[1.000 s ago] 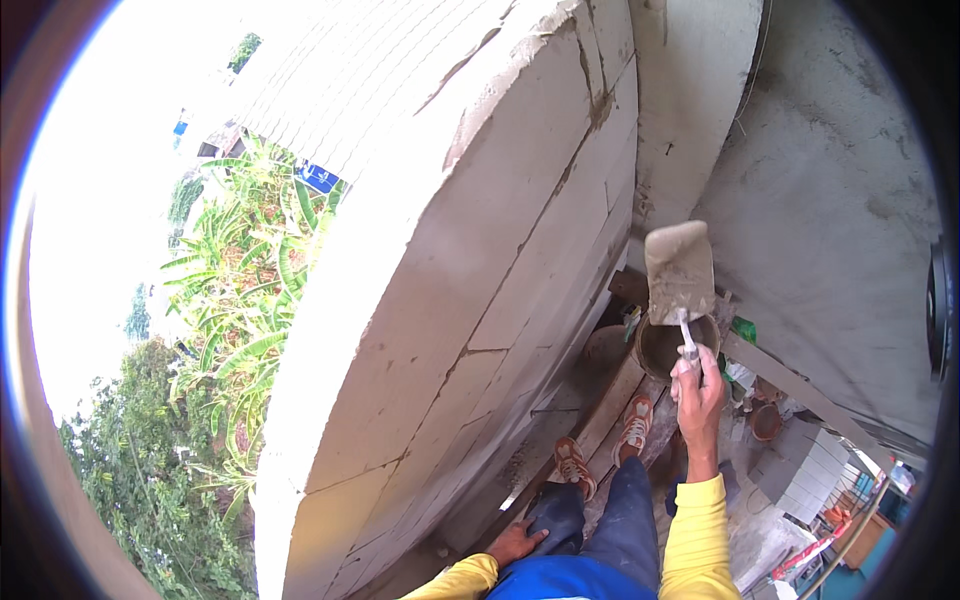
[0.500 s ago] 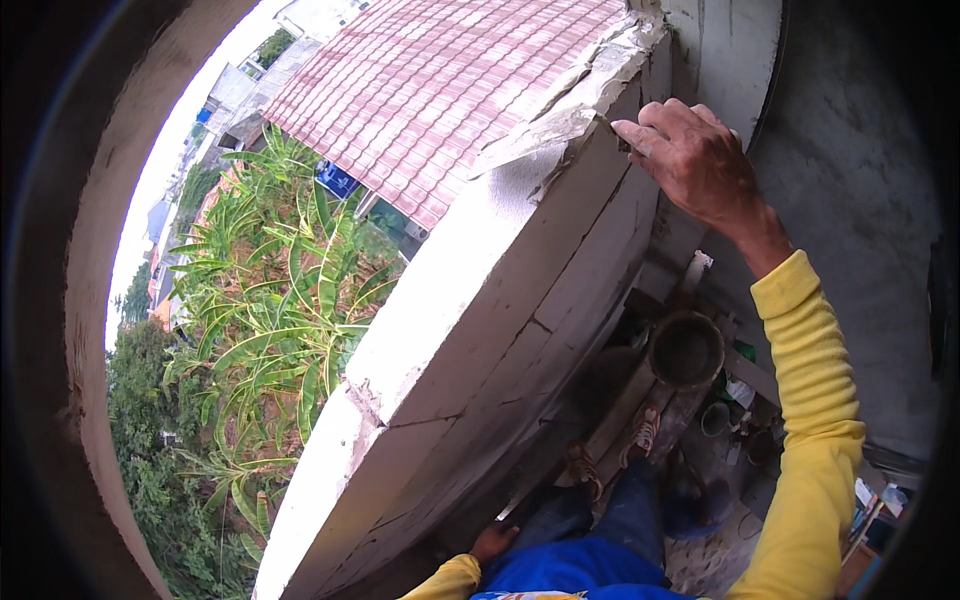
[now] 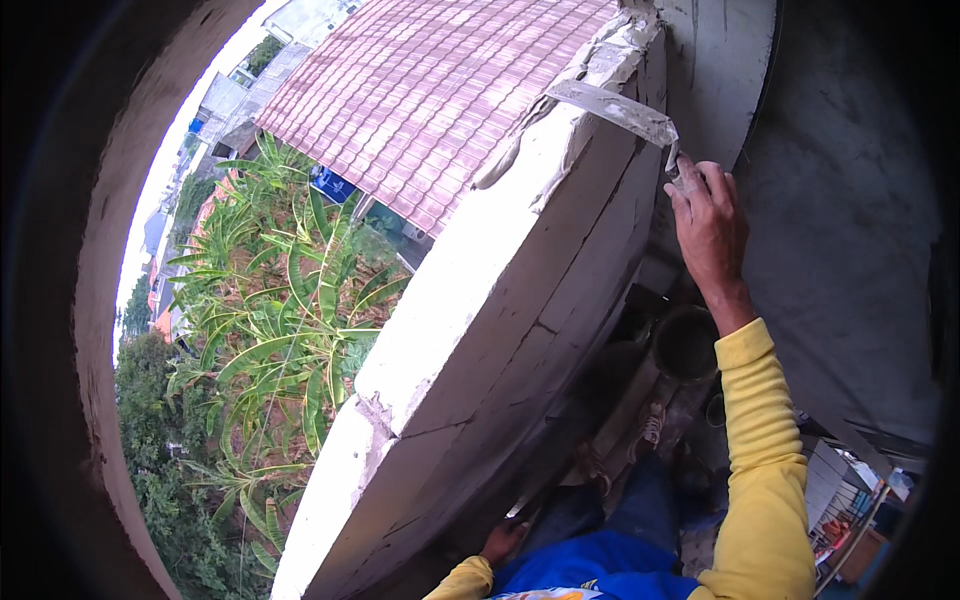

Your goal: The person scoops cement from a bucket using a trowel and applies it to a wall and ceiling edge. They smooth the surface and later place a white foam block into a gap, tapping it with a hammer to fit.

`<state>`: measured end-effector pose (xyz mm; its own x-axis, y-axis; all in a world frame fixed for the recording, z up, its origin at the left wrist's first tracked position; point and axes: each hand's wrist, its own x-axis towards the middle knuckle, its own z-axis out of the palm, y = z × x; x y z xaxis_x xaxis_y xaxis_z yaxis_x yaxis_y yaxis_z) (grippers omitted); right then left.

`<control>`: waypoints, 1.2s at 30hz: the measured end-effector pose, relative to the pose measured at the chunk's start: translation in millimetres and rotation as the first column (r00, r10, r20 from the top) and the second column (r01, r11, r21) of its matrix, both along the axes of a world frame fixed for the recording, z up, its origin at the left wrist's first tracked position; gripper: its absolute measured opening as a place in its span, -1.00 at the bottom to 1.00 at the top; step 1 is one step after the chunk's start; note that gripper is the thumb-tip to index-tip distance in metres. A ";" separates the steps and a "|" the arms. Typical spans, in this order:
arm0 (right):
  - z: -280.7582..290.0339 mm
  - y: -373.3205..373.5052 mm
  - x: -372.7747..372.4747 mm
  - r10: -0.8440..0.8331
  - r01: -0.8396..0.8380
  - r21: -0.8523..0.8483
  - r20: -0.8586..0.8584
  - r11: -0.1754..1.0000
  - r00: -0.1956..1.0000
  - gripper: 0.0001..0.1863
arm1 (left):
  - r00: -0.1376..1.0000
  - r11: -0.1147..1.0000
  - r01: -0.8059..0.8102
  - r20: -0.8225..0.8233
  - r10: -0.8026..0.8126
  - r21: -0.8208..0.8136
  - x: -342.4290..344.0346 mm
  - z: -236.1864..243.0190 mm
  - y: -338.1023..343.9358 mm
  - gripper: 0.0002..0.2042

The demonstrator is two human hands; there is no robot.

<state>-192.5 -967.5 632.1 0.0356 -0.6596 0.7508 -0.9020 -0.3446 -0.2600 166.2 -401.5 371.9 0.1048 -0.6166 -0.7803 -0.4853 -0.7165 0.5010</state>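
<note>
My right hand (image 3: 705, 200) is closed on the handle of a mortar-smeared trowel (image 3: 620, 112), whose blade lies across the top of the pale block wall (image 3: 460, 310) near its upper end, against a ridge of wet mortar (image 3: 540, 165). My left hand (image 3: 500, 540) is low beside my left thigh, close to the wall, its fingers loosely apart and seemingly empty, in shadow.
A round bucket (image 3: 683, 343) sits below, beside my shoes (image 3: 650, 430) on planks. A curved opening edge (image 3: 105, 330) frames banana plants (image 3: 310, 340) and a red tiled roof (image 3: 420, 90) outside. A plastered wall (image 3: 840, 250) is at right, with railing and clutter (image 3: 850, 520) lower right.
My right hand and trowel rose from over the bucket to the wall top; since half a second ago, the hand has moved down and rightward, revealing the blade. The view has shifted.
</note>
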 end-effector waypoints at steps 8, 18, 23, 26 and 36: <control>-82.1 128.1 56.0 0.066 -0.080 0.103 0.137 0.991 0.988 -0.49 | 0.999 0.997 0.014 0.032 -0.017 0.079 -0.1 25.5 -37.2 -0.31; -39.4 155.8 51.4 -0.091 -0.708 0.262 0.958 0.656 0.271 -0.61 | 0.997 0.995 0.075 -0.005 -0.074 0.062 17.6 12.0 -19.2 -0.35; -5.4 125.8 77.3 -0.176 -0.949 0.077 0.984 0.305 0.024 -0.55 | 0.996 0.993 0.081 0.018 -0.083 0.087 24.7 21.5 -35.8 -0.31; -28.0 143.5 77.6 -0.222 -0.960 0.131 0.972 0.249 0.075 -0.54 | 0.991 0.988 0.127 0.028 -0.129 0.086 28.4 32.3 -43.5 -0.34; -212.2 334.3 40.6 -0.652 -0.720 0.646 0.664 0.253 0.366 -0.54 | 0.956 0.932 0.292 -0.049 -0.288 0.215 13.5 9.6 -39.3 -0.35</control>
<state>-151.8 -633.2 419.9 0.0459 -0.7268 -0.6853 0.0710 0.6867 -0.7235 179.7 -440.8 381.5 -0.0673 -0.4332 -0.8988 -0.6812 -0.6383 0.3586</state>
